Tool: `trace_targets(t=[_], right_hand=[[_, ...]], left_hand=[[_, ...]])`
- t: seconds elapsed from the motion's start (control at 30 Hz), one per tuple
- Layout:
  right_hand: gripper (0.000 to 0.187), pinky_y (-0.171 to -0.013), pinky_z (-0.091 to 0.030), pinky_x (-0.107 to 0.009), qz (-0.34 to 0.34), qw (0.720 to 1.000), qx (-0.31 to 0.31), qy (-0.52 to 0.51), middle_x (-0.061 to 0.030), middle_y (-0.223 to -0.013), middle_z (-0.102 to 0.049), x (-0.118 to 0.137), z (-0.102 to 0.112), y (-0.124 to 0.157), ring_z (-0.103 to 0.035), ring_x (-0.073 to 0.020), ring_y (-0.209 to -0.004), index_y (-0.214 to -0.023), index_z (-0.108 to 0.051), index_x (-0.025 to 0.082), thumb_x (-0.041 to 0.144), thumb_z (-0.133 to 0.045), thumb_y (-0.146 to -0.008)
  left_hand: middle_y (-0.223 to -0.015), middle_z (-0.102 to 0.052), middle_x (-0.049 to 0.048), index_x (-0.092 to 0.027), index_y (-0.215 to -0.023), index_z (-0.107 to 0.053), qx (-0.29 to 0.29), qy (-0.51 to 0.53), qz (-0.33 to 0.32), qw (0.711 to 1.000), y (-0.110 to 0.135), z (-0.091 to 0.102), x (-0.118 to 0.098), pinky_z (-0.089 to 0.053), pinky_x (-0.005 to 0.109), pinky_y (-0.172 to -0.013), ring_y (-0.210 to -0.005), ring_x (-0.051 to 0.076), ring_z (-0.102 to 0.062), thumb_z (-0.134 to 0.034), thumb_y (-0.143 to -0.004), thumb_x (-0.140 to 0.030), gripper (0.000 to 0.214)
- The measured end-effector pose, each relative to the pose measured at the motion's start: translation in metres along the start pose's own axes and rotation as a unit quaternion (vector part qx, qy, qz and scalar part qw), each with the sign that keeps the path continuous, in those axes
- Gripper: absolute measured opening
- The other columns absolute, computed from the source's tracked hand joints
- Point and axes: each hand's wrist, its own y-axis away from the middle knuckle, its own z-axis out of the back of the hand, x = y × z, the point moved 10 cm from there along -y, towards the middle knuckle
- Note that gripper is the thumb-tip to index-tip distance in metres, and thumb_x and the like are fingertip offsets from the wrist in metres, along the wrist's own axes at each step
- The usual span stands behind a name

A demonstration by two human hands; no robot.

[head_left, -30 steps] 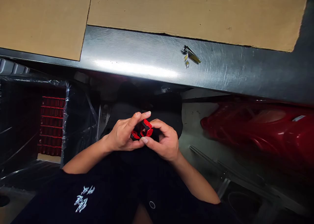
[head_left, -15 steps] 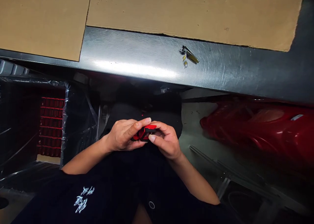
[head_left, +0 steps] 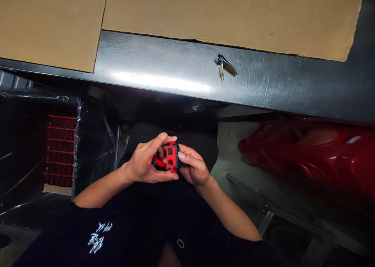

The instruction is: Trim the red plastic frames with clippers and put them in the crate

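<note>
The left hand (head_left: pixel 143 159) and right hand (head_left: pixel 195 166) pinch a small red-and-black plastic part (head_left: pixel 172 157) between their fingers at lower centre of the frame. Held above the dark shirt (head_left: pixel 140 228), it could slip and drop if either grip loosens.

- Red part (head_left: pixel 172 157): smooth, glossy plastic
- Bench top (head_left: pixel 181 64): bare steel, scratched, shiny
- Cardboard sheet (head_left: pixel 234 13): matt brown paper
- Shirt (head_left: pixel 117 232): matt black cloth
</note>
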Motion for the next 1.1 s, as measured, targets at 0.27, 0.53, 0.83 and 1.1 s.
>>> trace_targets(t=[0.27, 0.53, 0.83, 1.1], right_hand=[[0.039, -0.045, -0.047, -0.023, -0.024, 0.998, -0.038, -0.048, 0.0031, -0.061, -0.060, -0.006, 0.009, -0.005, -0.053, -0.0117, -0.047, -0.084, -0.059, 0.020, 0.054, -0.078, -0.080], [0.046, -0.040, -0.041, -0.021, -0.052, 0.994, -0.074, -0.053, 0.0037, -0.055, -0.056, -0.012, 0.012, -0.008, -0.047, -0.0093, -0.043, -0.071, -0.057, 0.019, 0.058, -0.081, -0.078], [0.057, -0.052, -0.048, -0.024, -0.050, 0.992, 0.011, 0.112, -0.0012, -0.068, -0.064, 0.003, 0.019, -0.008, -0.057, -0.0127, -0.054, -0.089, -0.063, 0.017, 0.073, -0.069, -0.079], [0.030, -0.066, -0.049, -0.027, 0.140, 0.794, -0.056, 0.589, -0.0023, -0.078, -0.071, 0.236, -0.026, -0.016, -0.062, -0.0149, -0.072, -0.084, -0.074, 0.019, 0.047, -0.072, -0.090]], left_hand=[[-0.127, -0.067, 0.0143, -0.026, -0.157, -0.037, 0.077, -0.003, 0.116, 0.990, -0.001, -0.010, 0.017, -0.063, 0.032, -0.069, -0.076, 0.016, -0.068, -0.078, -0.082, -0.053, 0.090], [-0.108, -0.066, 0.0077, -0.026, -0.150, -0.049, 0.121, 0.002, 0.171, 0.978, 0.003, -0.023, 0.027, -0.061, 0.033, -0.079, -0.090, 0.020, -0.068, -0.076, -0.081, -0.055, 0.079], [-0.102, -0.063, 0.0038, -0.025, -0.135, -0.062, 0.111, 0.115, 0.286, 0.945, 0.011, -0.037, 0.063, -0.055, 0.034, -0.084, -0.089, 0.019, -0.063, -0.068, -0.083, -0.055, 0.061], [-0.105, -0.060, 0.0043, -0.022, -0.119, -0.051, 0.086, 0.451, 0.358, 0.813, 0.019, -0.054, 0.082, -0.036, 0.022, -0.052, -0.057, 0.005, -0.045, -0.055, -0.083, -0.081, 0.069]])
